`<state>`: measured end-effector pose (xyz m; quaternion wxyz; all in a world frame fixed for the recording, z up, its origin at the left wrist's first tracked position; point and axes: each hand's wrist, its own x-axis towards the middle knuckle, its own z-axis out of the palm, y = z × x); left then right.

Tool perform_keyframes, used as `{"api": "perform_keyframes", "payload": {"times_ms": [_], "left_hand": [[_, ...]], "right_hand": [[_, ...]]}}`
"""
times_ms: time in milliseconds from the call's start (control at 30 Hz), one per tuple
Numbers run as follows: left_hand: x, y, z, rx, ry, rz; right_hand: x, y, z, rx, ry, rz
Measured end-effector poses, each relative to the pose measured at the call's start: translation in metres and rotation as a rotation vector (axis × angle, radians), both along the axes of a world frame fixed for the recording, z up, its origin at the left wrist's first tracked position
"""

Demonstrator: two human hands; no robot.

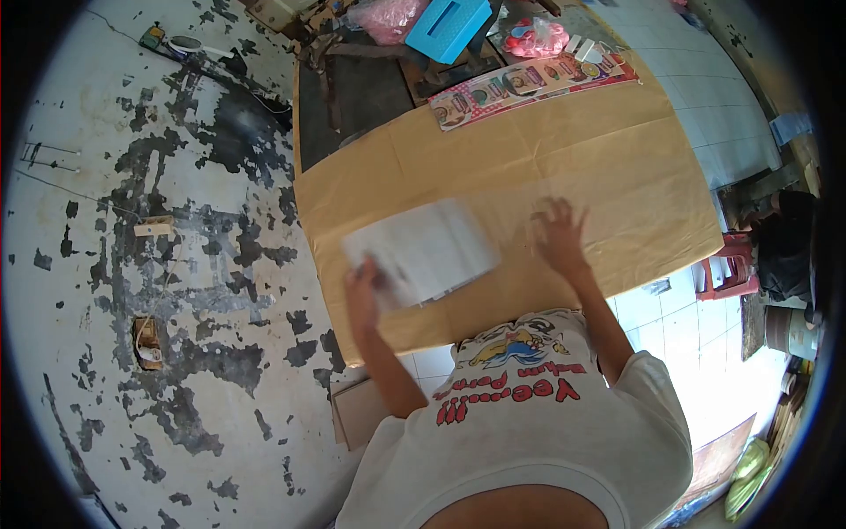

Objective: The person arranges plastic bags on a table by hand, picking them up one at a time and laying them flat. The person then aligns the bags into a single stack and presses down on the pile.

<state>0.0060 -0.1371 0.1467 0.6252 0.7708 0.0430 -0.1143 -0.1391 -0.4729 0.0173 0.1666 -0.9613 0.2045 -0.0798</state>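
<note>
So the biggest thing in front of us was the table, its brown paper covering (617,167) spread under and around our fingers. The white sheet (427,247) was next, between our two hands and well short of the printed strips (538,84), which lay beyond our fingertips with the blue basket (448,28) and the pink bag (538,40) farther out still. Our left hand (362,295) had its fingers closed on the sheet's near-left edge, thumb seemingly on top, though blur hid the exact grip. Our right hand (562,242) had its fingers spread wide with nothing in them, just off the sheet's right side; couldn't tell if they touched the covering. Honestly, with one side pinched, the unsupported far corner could've sagged, folded or snagged on a wrinkle. A quick swing could've made it slip or bend too, and low right fingers might've dragged the covering and rucked it up.
</note>
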Motion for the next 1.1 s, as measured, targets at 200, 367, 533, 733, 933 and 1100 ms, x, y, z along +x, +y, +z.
{"api": "perform_keyframes", "payload": {"times_ms": [200,367,533,733,933,1100], "left_hand": [[0.016,0.161,0.061,0.016,-0.258,0.239],[0.036,0.237,0.065,0.139,-0.345,0.262],[0.059,0.268,0.012,0.317,-0.171,0.168],[0.039,0.160,0.012,0.317,-0.202,0.018],[0.009,0.100,0.090,-0.073,-0.315,0.035],[0.009,0.089,0.132,-0.353,-0.461,0.113]], "right_hand": [[-0.053,-0.116,-0.050,-0.156,0.135,-0.423],[-0.110,-0.230,-0.066,-0.257,0.270,-0.688],[-0.131,-0.281,-0.085,-0.236,0.121,-0.875],[-0.065,-0.119,-0.047,-0.099,0.066,-0.474],[-0.079,-0.178,-0.062,-0.208,0.261,-0.508],[-0.109,-0.272,-0.045,-0.259,0.350,-0.808]]}}
